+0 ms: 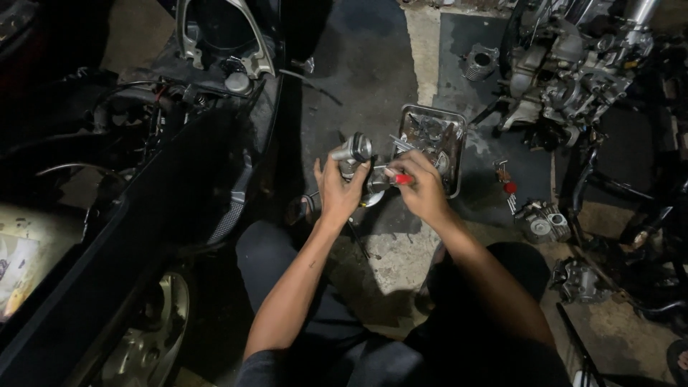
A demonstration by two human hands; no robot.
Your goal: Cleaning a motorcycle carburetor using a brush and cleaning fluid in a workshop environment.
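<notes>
Left fingers: the fingers point(324, 174) of the left hand point(337, 192) are curled tight around a small shiny metal part point(352, 152). The thumb sits on the side.
Right fingers: the fingers point(401, 170) of the right hand point(423, 188) are pressed together. They pinch a thin tool with a red handle point(401, 179).
Metal part: it is held up in the air between the two hands, above the person's knees. Its round silver end sticks out over the left hand.
Tool: its tip points at the metal part. I cannot tell if it touches.
Tray: a metal tray point(454, 154) lies on the floor just behind the hands. Small bits of metal lie in it.
Floor: the floor point(373, 79) is grey and stained. A dark mat point(459, 43) lies on it.
Left side: a dark scooter point(165, 179) stands near the left arm. Its wheel point(147, 326) shows at the bottom.
Right side: a big engine point(573, 64) sits far up on the right. Smaller engine bits point(542, 221) lie on the floor near the right arm.
</notes>
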